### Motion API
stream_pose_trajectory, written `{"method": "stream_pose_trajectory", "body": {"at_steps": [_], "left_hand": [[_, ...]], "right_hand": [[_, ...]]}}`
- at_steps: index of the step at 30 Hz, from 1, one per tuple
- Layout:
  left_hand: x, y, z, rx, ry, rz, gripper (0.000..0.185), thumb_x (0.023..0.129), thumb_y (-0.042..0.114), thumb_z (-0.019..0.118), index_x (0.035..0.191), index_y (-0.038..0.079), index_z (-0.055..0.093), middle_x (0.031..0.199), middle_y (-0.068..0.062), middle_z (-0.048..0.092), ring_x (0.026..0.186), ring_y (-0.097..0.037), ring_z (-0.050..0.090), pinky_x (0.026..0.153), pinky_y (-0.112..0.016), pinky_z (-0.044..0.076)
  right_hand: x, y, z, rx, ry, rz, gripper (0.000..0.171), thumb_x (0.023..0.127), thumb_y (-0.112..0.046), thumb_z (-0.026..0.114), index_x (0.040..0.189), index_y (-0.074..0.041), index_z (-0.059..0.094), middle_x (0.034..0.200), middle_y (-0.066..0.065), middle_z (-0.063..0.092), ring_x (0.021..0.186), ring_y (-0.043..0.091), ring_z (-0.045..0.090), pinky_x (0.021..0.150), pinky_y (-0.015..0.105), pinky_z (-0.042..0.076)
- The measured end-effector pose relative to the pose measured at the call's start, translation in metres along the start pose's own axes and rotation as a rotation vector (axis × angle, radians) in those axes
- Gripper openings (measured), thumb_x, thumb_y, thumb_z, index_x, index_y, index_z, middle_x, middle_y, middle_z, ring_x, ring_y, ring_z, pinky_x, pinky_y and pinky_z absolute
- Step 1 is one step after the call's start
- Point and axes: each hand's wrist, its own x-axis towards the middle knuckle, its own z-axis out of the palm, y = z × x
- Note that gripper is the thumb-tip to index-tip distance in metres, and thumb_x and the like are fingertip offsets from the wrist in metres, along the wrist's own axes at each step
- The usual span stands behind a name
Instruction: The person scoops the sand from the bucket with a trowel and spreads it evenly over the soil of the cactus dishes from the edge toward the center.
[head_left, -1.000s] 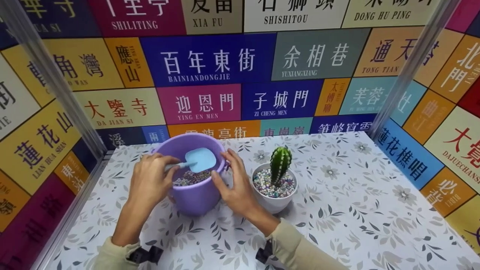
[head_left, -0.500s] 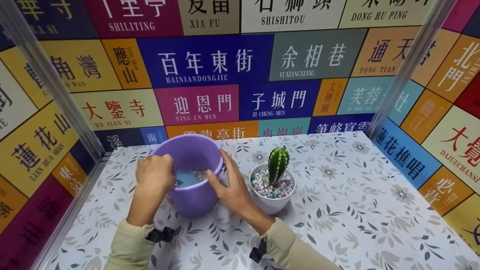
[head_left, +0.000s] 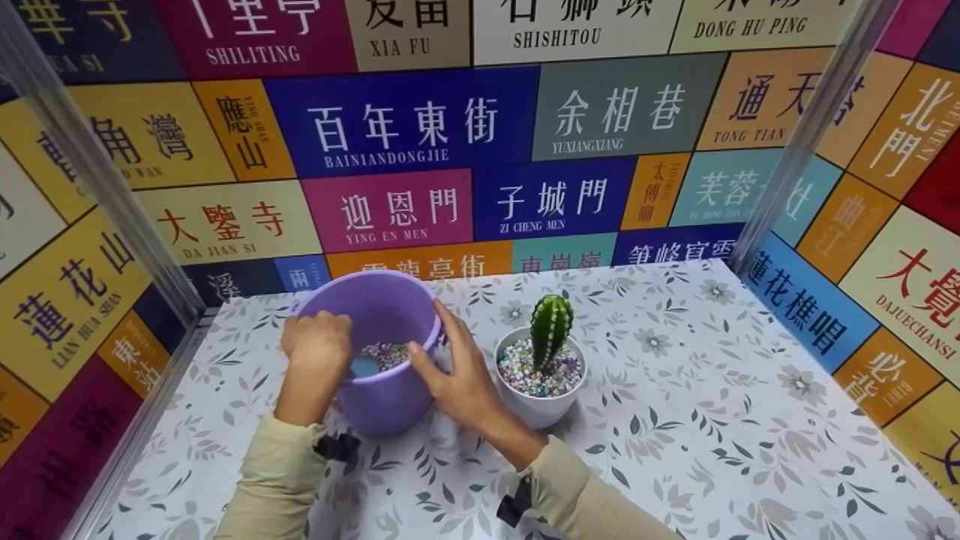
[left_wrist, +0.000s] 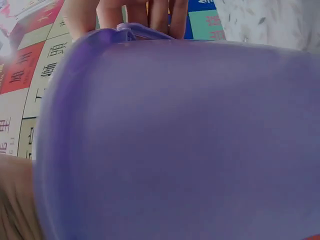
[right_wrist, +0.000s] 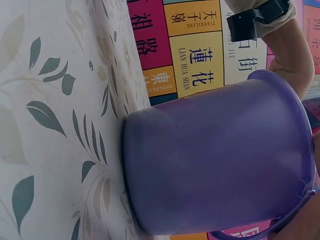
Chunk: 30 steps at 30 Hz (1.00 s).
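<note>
Purple bucket of coloured pebbles, left of centre on the worktop, with both hands at its rim.

The round purple plastic bucket [head_left: 379,352] stands upright on the floral-patterned worktop [head_left: 675,420], holding small mixed-colour pebbles [head_left: 384,354] and a light blue plastic scoop [head_left: 364,367]. Its wall looks thin, smooth and probably slippery, with the pebbles weighing down the bottom, so the rim or the thin purple handle [right_wrist: 260,231] seems the safest hold. The left hand [head_left: 316,342] has its grip curled round the scoop's hidden handle, inside the bucket. The right hand [head_left: 450,371] has its grip spread against the bucket's right side, thumb at the rim. Just to the right stands a white round pot [head_left: 538,394] with a green ribbed cactus [head_left: 550,330] bedded in similar pebbles; it is likely fragile.
</note>
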Motion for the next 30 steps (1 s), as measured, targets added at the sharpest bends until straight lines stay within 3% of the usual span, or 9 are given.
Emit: {"method": "stream_pose_trajectory", "body": {"at_steps": [5,11,17,24,30], "left_hand": [[0.003,-0.008,0.006,-0.048,0.006,0.106,0.019,0.088,0.008,0.080,0.105,0.001,0.075,0.111,-0.025,0.076,0.101,-0.046,0.073,0.089,-0.060,0.060],[0.008,-0.014,0.007,-0.134,0.001,0.159,0.009,0.087,0.010,0.080,0.088,0.005,0.073,0.092,-0.016,0.073,0.086,-0.038,0.067,0.083,-0.057,0.056],[0.009,-0.020,0.008,-0.192,0.052,0.244,0.013,0.085,0.013,0.081,0.096,0.006,0.083,0.096,-0.016,0.080,0.089,-0.040,0.072,0.088,-0.060,0.056],[0.014,-0.028,0.014,-0.258,0.085,0.338,0.016,0.087,0.012,0.080,0.101,0.006,0.083,0.102,-0.015,0.083,0.099,-0.046,0.075,0.093,-0.063,0.056],[0.023,-0.034,0.024,-0.307,0.164,0.348,0.019,0.083,0.007,0.078,0.102,0.006,0.083,0.101,-0.014,0.083,0.098,-0.045,0.076,0.091,-0.063,0.056]], "right_hand": [[0.000,0.001,0.000,0.034,-0.011,0.001,0.080,0.104,-0.041,0.070,0.171,-0.019,0.031,0.172,0.008,0.040,0.152,0.036,0.051,0.120,0.049,0.048],[0.001,0.001,-0.001,0.041,-0.030,0.005,0.081,0.105,-0.041,0.069,0.172,-0.018,0.029,0.172,0.011,0.040,0.150,0.035,0.052,0.117,0.046,0.051],[0.001,0.001,-0.001,0.026,-0.033,0.014,0.083,0.104,-0.043,0.070,0.172,-0.019,0.029,0.173,0.010,0.039,0.151,0.034,0.052,0.119,0.045,0.049],[0.001,0.002,-0.003,0.011,-0.028,0.009,0.081,0.104,-0.043,0.069,0.172,-0.022,0.030,0.174,0.007,0.039,0.154,0.029,0.048,0.125,0.046,0.043],[0.001,0.001,-0.005,0.015,-0.040,0.011,0.083,0.104,-0.041,0.070,0.172,-0.017,0.028,0.175,0.009,0.036,0.156,0.031,0.047,0.124,0.048,0.043]]}}
